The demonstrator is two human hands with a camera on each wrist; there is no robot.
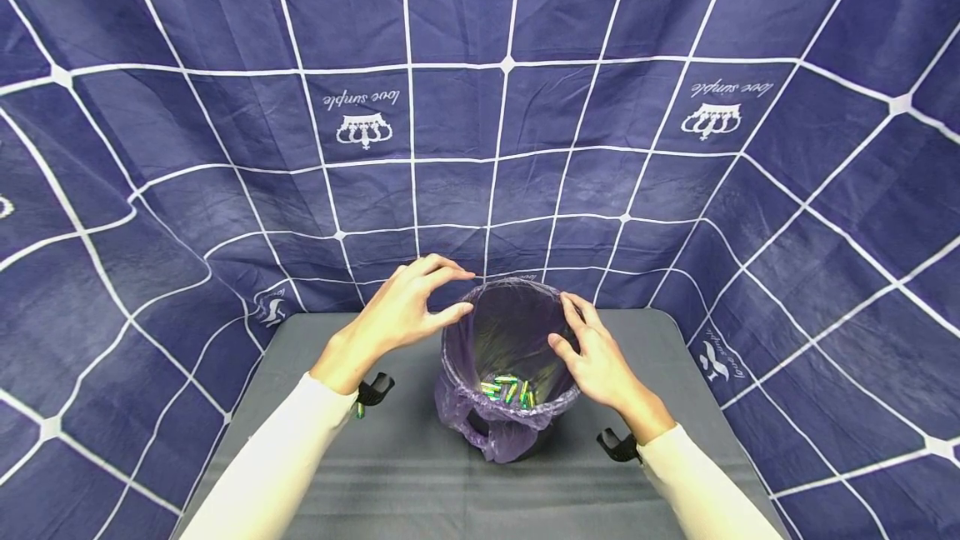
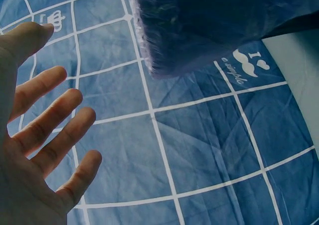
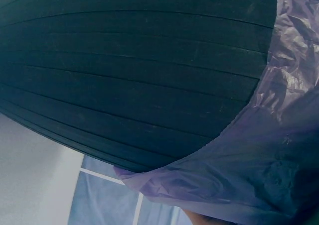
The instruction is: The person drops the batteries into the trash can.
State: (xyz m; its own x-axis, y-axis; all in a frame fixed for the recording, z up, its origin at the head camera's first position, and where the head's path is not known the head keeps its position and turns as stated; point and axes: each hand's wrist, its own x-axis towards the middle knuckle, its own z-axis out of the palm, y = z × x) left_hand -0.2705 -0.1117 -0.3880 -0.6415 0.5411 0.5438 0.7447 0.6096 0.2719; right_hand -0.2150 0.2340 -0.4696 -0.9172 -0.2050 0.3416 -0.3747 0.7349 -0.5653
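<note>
A dark ribbed trash bin [image 3: 139, 85] stands on the grey surface. Its purple plastic bag liner [image 1: 510, 423] is folded over the rim and hangs down outside. Several small green and gold batteries [image 1: 510, 391] lie at the bottom, inside the liner. At the bin's left rim is my left hand [image 1: 401, 302], fingers apart and holding nothing; the left wrist view shows its spread fingers away from the bag. My right hand [image 1: 600, 357] is at the right rim, fingertips by the bag's edge, thumb over the opening. The bag hides most of it in the right wrist view.
Another green battery [image 1: 361, 411] lies on the grey table [image 1: 375, 482], partly behind the left wrist's black strap [image 1: 377, 388]. Blue cloth [image 1: 450, 115] with a white grid hangs behind the table and along both sides.
</note>
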